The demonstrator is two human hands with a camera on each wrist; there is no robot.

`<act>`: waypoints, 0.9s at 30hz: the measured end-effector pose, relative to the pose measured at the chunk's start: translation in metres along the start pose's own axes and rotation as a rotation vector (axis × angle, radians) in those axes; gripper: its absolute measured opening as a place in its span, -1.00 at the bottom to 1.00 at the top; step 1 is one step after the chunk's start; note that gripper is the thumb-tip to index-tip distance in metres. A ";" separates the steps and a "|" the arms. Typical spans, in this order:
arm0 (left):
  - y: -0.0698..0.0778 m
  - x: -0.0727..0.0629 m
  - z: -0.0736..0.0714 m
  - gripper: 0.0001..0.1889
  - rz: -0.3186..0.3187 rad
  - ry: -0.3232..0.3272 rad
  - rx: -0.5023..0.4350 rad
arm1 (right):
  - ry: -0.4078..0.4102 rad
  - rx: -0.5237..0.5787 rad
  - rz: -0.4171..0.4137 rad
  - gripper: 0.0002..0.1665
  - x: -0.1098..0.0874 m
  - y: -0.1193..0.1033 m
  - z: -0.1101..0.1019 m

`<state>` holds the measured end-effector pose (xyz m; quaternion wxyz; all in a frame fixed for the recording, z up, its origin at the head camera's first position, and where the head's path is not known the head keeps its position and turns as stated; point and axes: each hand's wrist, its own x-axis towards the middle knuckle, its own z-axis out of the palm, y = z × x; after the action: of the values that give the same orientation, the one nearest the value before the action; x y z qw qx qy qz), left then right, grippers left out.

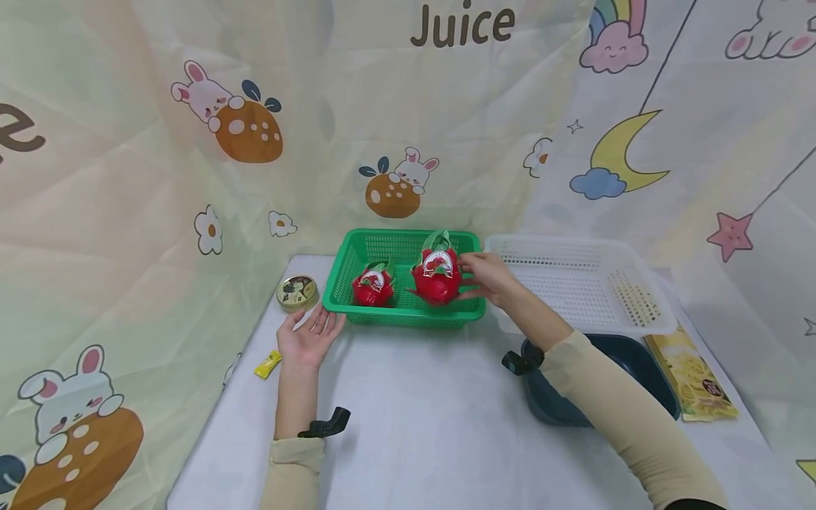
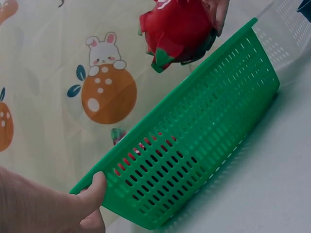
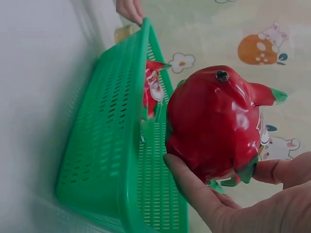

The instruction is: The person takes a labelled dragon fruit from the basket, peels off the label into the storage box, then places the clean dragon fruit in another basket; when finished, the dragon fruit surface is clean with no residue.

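Observation:
My right hand [image 1: 487, 275] holds a red dragon fruit [image 1: 438, 275] with green tips and a white label. Fingers and thumb curve around it, and the right wrist view shows its round red end [image 3: 214, 121] up close. The fruit is above the right part of a green plastic basket [image 1: 408, 320]. A second, smaller-looking dragon fruit [image 1: 372, 285] lies inside on the left. At the basket's front left corner my left hand [image 1: 309, 338] is palm up, its fingers loosely extended and touching the rim. In the left wrist view, a finger [image 2: 98, 187] lies against that rim.
A round gold tin [image 1: 297, 292] and a small yellow packet [image 1: 268, 365] are on the left. To the right are a white perforated basket [image 1: 574, 280], a dark blue basin [image 1: 554, 404] beneath the right forearm, and a yellow food bag [image 1: 695, 379]. A printed curtain [image 1: 395, 106] hangs behind.

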<state>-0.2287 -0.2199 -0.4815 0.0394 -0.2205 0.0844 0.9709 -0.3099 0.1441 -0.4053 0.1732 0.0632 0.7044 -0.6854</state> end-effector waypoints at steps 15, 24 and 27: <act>-0.003 0.002 -0.002 -0.49 -0.006 -0.006 -0.023 | 0.000 -0.017 -0.034 -0.32 -0.043 0.005 -0.013; -0.002 0.005 -0.001 -0.49 -0.011 0.006 -0.013 | -0.020 -0.027 -0.036 -0.28 -0.062 0.022 -0.017; -0.003 0.006 -0.001 -0.48 -0.014 0.007 -0.020 | -0.023 -0.025 -0.042 -0.27 -0.068 0.028 -0.019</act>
<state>-0.2333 -0.2172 -0.4855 0.0438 -0.2250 0.0732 0.9706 -0.2403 0.1747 -0.4097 0.1677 0.0381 0.7122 -0.6806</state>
